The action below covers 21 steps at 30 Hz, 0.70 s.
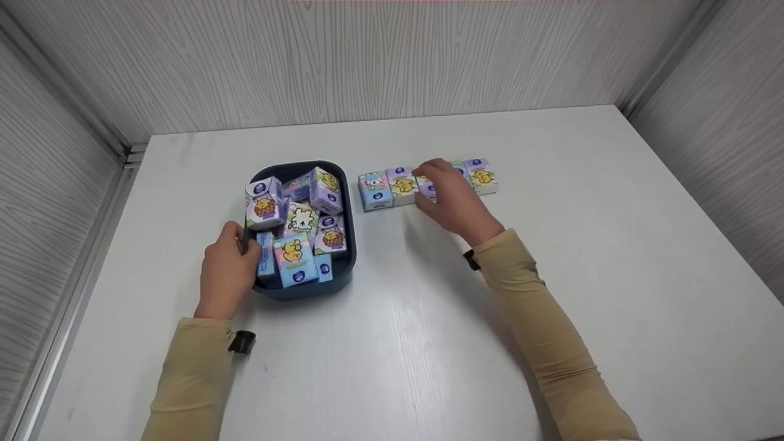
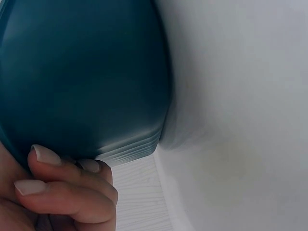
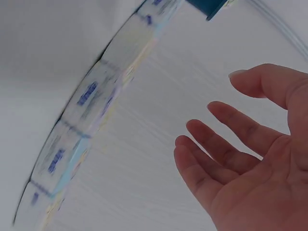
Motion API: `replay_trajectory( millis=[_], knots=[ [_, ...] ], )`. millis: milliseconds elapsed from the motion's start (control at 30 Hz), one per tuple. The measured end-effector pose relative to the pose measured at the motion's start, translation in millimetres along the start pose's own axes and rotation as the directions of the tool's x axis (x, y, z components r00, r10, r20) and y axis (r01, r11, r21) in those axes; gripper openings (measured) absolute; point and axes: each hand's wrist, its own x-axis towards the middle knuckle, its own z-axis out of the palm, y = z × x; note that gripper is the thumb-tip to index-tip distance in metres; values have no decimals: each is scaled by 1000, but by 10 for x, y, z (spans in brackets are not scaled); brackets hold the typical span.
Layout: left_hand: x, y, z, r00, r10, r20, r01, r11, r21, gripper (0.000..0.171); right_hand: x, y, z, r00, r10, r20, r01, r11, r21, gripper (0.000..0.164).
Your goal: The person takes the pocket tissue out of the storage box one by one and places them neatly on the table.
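A dark blue plastic bin point(image 1: 351, 245) holds a jumble of small cartoon-printed boxes point(image 1: 295, 260). At its left side my left hand point(image 1: 228, 269) grips the rim; in the left wrist view, curled fingers point(image 2: 72, 202) lie against the bin's outer wall point(image 2: 86, 72). To the right of the bin, a row of several similar boxes point(image 1: 403, 185) stands side by side on the table. My right hand point(image 1: 453, 199) hovers over the middle of this row and hides part of it. The right wrist view shows its fingers point(image 3: 231, 130) spread and relaxed, with nothing between them.
The white table point(image 1: 392, 349) reaches back to a pale wood-grain wall point(image 1: 392, 61). Similar panels point(image 1: 49, 153) rise at the left and right sides. A black band point(image 1: 242, 342) is on the left wrist, and another point(image 1: 471, 260) on the right.
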Motion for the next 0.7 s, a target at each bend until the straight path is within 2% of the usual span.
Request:
replay_trajectory(
  millis=[167,400,567,700],
  knots=[
    [2,4,-2,1000,-11,6,11,1000,-3,27,-12,-414,176,985,-167,35,167,986,7,35],
    [7,13,0,1000,-18,2,18,1000,-2,26,-26,-842,454,934,-336,123,334,942,44,34],
    [-5,5,11,1000,4,-28,-4,1000,5,21,-29,-1031,651,889,-403,218,396,915,76,38],
    [-8,4,11,999,16,-35,-16,1000,7,19,-43,-1108,766,870,-409,276,406,911,70,44]
  ],
)
